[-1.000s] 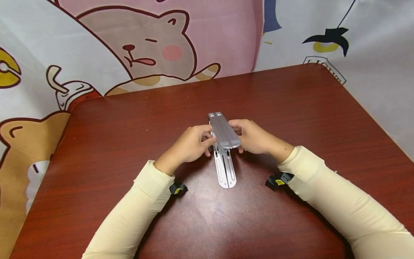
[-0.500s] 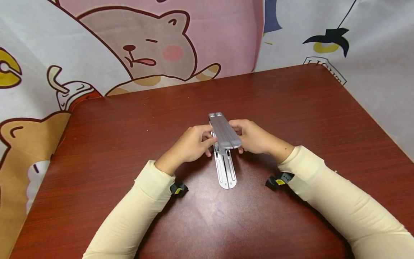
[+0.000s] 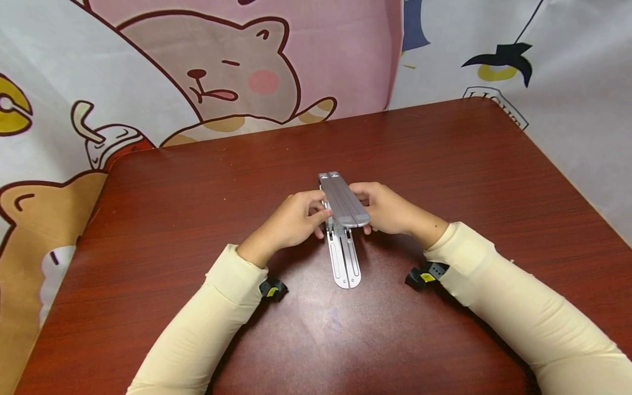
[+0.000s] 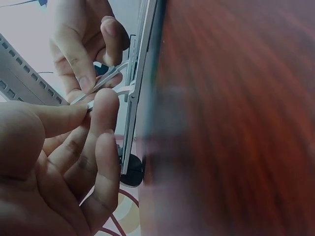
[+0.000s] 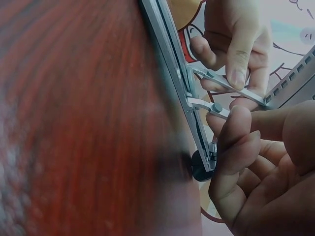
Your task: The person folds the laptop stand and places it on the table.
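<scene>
A folded silver laptop stand [image 3: 344, 203] stands lengthwise on the table, its upper plate tilted above a slotted base [image 3: 344, 263]. My left hand [image 3: 296, 218] grips it from the left, and my right hand [image 3: 387, 211] from the right. Seen from the right wrist, two slim support arms [image 5: 216, 78] link base and plate; the thumb and fingers of each hand pinch one of them. A round black foot [image 4: 131, 171] shows at one end of the base in the left wrist view. From the head, the plate hides some of the right fingertips.
The stand rests on a dark red wooden table [image 3: 197, 181]. Behind it hangs a cloth [image 3: 345, 49] printed with cartoon animals. A black wrist strap [image 3: 427, 276] sits below the right cuff, another [image 3: 273, 289] below the left.
The near end of the upper plate has shifted slightly to the right. Both hands keep their hold, almost still.
</scene>
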Tool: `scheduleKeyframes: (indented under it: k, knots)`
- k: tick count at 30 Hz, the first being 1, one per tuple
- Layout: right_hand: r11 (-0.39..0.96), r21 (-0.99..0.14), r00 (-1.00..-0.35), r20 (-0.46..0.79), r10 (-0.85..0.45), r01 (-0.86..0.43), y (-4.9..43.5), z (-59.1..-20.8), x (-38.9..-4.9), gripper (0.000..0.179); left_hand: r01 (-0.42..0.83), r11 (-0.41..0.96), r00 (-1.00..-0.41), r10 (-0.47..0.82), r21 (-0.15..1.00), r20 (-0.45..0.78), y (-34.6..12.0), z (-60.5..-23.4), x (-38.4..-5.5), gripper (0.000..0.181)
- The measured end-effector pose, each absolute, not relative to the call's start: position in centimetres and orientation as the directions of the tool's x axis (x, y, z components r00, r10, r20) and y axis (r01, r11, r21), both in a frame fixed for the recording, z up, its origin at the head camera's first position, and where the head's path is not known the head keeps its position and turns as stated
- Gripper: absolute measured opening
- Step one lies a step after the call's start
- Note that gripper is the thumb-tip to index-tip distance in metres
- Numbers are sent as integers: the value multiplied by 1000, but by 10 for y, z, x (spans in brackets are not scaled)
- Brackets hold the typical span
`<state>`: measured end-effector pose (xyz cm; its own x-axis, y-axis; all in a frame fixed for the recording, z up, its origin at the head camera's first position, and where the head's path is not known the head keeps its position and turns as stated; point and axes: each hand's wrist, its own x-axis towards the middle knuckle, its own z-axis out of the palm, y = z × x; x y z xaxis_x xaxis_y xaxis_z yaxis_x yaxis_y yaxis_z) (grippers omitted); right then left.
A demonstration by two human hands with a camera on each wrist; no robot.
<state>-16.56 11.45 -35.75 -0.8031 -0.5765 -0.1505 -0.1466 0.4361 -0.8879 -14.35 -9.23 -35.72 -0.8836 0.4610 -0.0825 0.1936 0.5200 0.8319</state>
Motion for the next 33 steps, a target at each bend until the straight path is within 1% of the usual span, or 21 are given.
scheduleKeyframes:
  k: [5,11,24,33]
  knots:
    - [435,-889,-802,-153,-577,-143,114,-358,-166,24,180,499,-882,464,847,-86,-92,-358,-144,7]
    - [436,-889,-802,-153,-577,-144,114,-358,-166,23,181,487,-881,466,854,-79,-93,-362,-146,4]
    - [438,-885,-801,-147,-581,-155,114,-360,-167,23,143,463,-880,464,875,-101,-93,-361,-147,7]
    - [439,-886,-802,-150,-578,-151,114,-360,-167,19,109,451,-880,459,886,-126,-94,-362,-148,10]
